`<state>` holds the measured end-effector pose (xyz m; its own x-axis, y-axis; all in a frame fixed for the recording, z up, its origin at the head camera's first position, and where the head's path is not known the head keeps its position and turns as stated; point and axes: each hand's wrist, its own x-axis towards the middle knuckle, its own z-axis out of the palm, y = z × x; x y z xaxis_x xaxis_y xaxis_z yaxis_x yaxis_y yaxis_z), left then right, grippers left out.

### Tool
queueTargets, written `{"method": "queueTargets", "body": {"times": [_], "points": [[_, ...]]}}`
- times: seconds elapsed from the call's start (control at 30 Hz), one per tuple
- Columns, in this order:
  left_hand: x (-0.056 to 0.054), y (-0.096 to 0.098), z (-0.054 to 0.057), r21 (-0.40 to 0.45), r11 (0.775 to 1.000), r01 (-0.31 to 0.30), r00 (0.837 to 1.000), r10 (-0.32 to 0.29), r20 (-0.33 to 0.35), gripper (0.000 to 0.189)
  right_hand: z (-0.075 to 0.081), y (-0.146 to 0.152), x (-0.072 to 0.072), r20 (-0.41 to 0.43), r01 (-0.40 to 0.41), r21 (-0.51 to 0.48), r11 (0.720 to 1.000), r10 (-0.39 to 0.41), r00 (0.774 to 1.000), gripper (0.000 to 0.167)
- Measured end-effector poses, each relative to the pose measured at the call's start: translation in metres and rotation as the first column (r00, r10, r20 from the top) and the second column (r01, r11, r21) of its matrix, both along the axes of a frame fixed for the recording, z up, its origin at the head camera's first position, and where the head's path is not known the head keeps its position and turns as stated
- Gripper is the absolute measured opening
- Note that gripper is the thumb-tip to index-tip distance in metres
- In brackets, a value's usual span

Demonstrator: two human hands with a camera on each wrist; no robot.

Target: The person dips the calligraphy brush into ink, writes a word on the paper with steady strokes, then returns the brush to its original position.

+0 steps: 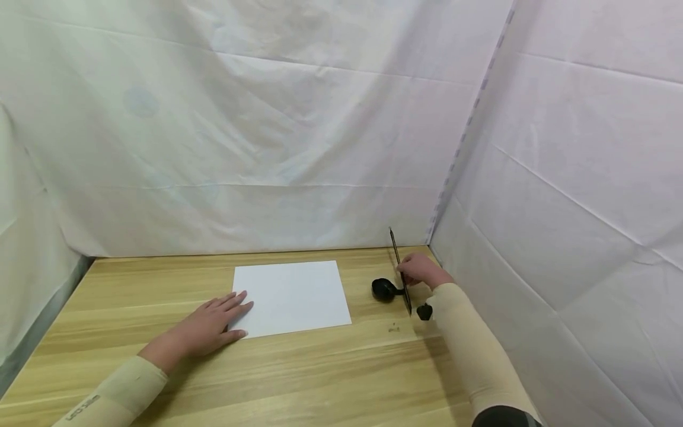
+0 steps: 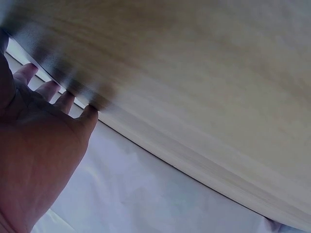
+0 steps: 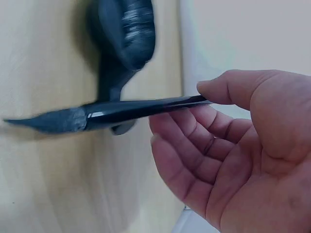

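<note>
My right hand [image 1: 418, 270] pinches a dark calligraphy brush [image 1: 395, 246] between thumb and fingers. Its black bristles [image 3: 58, 121] point toward the near side of the table in the head view, with the handle's far end slanting up. A small black ink dish [image 1: 383, 290] with a short handle stands just left of that hand, and the brush crosses over its handle in the right wrist view. On the left, my left hand [image 1: 210, 326] lies flat with fingers spread, fingertips on the left edge of a blank white sheet of paper [image 1: 293, 299].
The wooden table [image 1: 299, 379] ends at a white cloth [image 1: 267, 148] hung behind it, and another white cloth [image 1: 587, 207] hangs close by the right arm. A few dark specks [image 1: 393, 327] mark the wood near the ink dish.
</note>
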<state>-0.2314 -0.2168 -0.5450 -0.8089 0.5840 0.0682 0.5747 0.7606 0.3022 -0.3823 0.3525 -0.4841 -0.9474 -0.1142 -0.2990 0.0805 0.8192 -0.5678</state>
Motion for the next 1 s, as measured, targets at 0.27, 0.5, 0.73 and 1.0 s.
{"method": "queueTargets", "body": {"times": [0.27,0.5,0.73,1.0], "points": [[-0.002,-0.002,-0.004,-0.012,1.000,-0.011,1.000,0.011,-0.006,0.073,0.014,-0.001,0.009,0.012,0.108,-0.240,0.965,-0.108,0.994,0.024],[-0.005,-0.002,-0.003,-0.009,1.000,-0.007,1.000,0.007,-0.005,0.073,0.014,-0.005,0.013,0.004,0.164,-0.403,0.900,-0.178,0.984,0.029],[-0.008,-0.002,-0.006,-0.009,1.000,-0.008,1.000,0.007,-0.024,0.072,0.014,-0.010,0.021,-0.011,0.188,-0.481,0.856,-0.221,0.975,0.035],[-0.007,-0.001,-0.005,-0.018,1.000,-0.002,1.000,0.002,-0.020,0.073,0.009,-0.013,0.029,-0.084,0.161,-0.578,0.800,-0.254,0.963,0.035]]}}
